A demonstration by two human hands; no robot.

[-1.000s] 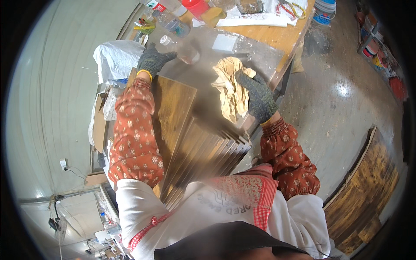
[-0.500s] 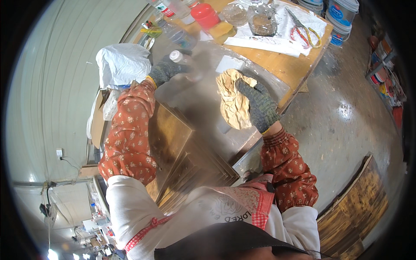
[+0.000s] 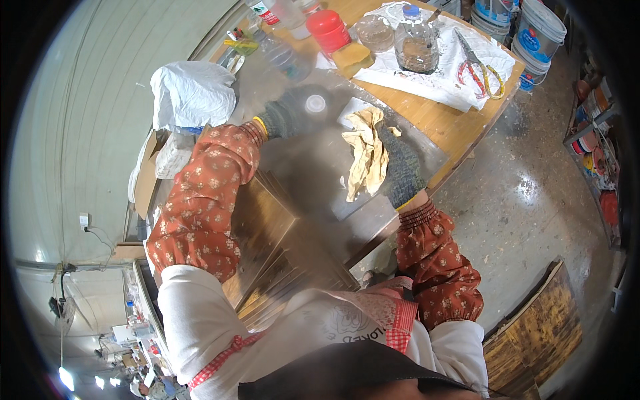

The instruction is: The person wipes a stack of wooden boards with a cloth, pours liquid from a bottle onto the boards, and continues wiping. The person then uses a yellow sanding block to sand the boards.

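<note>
My left hand [image 3: 291, 115], in a dark grey knit glove, is closed around a clear bottle whose white cap [image 3: 315, 103] faces up toward me; the bottle's body is blurred and partly hidden. Over the right part of the grey work surface [image 3: 293, 157], my right hand [image 3: 404, 171], gloved alike, grips a crumpled pale yellow cloth [image 3: 365, 155]. The cloth hangs in folds along the palm side and hides most of the fingers. A white rectangular piece [image 3: 352, 110] lies just beyond it.
On the wooden table [image 3: 460, 130] are a red-lidded jar [image 3: 327, 31], a yellow sponge [image 3: 352, 59], a clear jug [image 3: 417, 47] and scissors [image 3: 481, 70] on white cloth. A white bag [image 3: 193, 97] sits at left. Brown boards [image 3: 267, 220] stand close before me; buckets [image 3: 533, 40] are far right.
The bottle has moved right, and its cap now points toward me. My right hand has turned, so the cloth shows narrower and more folded. The whole view has shifted slightly.
</note>
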